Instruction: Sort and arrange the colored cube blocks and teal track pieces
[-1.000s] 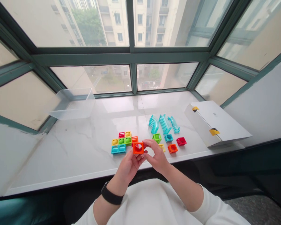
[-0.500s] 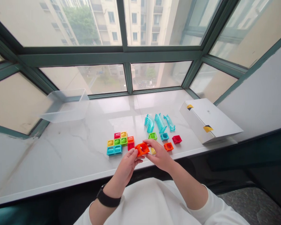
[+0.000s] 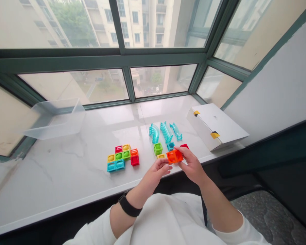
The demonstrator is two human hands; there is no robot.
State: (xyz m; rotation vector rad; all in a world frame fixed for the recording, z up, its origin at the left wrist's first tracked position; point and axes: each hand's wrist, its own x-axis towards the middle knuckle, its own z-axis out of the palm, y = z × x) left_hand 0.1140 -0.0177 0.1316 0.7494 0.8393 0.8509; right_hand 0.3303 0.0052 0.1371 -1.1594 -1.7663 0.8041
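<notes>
My right hand (image 3: 193,166) grips an orange block (image 3: 179,156), thumb below and fingers on its far edge. Beside it on the left shows a second orange block shape (image 3: 170,157); whether the two are joined I cannot tell. My left hand (image 3: 158,170) is just left of and below them, fingers stretched out and holding nothing. Behind the hands are a green block (image 3: 157,148), a yellow block (image 3: 161,156), a blue block (image 3: 170,146) and a partly hidden red block (image 3: 185,146). Farther left lies a flat group of coloured blocks (image 3: 119,156).
Three clear turquoise track pieces (image 3: 165,132) lie behind the loose blocks. A transparent plastic bin (image 3: 56,124) stands at the back left. At the right is a white box (image 3: 216,124) with yellow-black tape. Windows rise behind the white marble ledge (image 3: 79,183).
Both hands have moved right, away from the block group, with the orange block. My left hand has let go of it. The view has shifted to the right.
</notes>
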